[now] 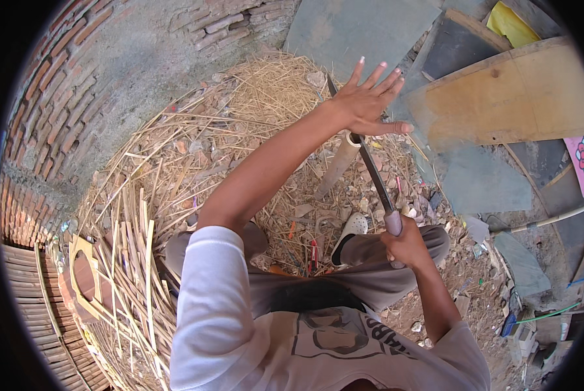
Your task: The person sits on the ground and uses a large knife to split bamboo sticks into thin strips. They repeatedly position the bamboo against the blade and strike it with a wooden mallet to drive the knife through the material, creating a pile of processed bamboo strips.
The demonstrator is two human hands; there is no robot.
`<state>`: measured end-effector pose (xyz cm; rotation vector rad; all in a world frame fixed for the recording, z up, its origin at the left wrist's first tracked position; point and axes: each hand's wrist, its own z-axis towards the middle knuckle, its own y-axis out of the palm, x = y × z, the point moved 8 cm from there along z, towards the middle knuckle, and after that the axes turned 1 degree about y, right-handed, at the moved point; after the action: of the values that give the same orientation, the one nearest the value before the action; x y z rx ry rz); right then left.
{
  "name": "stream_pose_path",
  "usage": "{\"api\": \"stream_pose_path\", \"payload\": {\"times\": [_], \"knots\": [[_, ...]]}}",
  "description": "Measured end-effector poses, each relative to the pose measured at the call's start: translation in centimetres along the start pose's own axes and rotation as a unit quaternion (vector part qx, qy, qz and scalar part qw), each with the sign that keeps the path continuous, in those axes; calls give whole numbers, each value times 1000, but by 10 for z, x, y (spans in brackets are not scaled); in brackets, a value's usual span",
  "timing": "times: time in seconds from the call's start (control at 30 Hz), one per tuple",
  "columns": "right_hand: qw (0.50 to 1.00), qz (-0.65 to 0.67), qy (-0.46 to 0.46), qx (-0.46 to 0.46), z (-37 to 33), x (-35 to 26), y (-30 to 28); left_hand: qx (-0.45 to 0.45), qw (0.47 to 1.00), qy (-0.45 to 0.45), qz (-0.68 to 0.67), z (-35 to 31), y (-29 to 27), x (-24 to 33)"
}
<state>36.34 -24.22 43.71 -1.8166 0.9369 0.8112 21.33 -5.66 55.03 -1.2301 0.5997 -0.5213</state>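
A: Closest in the head view is the person's pale printed T-shirt [344, 352]. And the hands beyond it?

B: The left hand [370, 107] is spread wide, gripping nothing, above the top of a pale, round, hollow bamboo tube [337, 169]. The right hand [404, 244] is clenched around the grey-brown handle of a long, dark metal knife [375, 176]. Whether the left palm touches the knife, I can't tell.

A: Where's the tube exactly?

B: Ahead of the folded legs, apparently tilted, over littered brown ground [481, 300], with the knife across its upper rim.

A: How far along does it look?

B: Barely begun, I'd judge. The visible wall below the rim seems whole, so nearly all its length remains uncut. Thin tan strips [135, 274] lie heaped at the person's left; their source isn't shown.
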Motion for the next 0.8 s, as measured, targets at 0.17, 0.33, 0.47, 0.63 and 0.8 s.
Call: {"api": "stream_pose_path", "payload": {"times": [0.17, 0.33, 0.47, 0.63, 0.8], "knots": [[999, 9, 44, -13, -6, 28, -6, 285, 957, 21, -50, -1, -142, 13], [999, 12, 51, -5, -16, 22, -1, 275, 950, 15, -148, 24, -90, -10], [998, -41, 26, -48, -14, 0, -11, 90, 987, -75, -110, 8, 27, -49], [993, -98, 43, -56, -5, -13, -33, -52, 962, -94, -251, -28, 7, -58], [960, -266, 27, -78, 38, -20, -75, -163, 984, 31, -70, -98, 5, -25]]}}
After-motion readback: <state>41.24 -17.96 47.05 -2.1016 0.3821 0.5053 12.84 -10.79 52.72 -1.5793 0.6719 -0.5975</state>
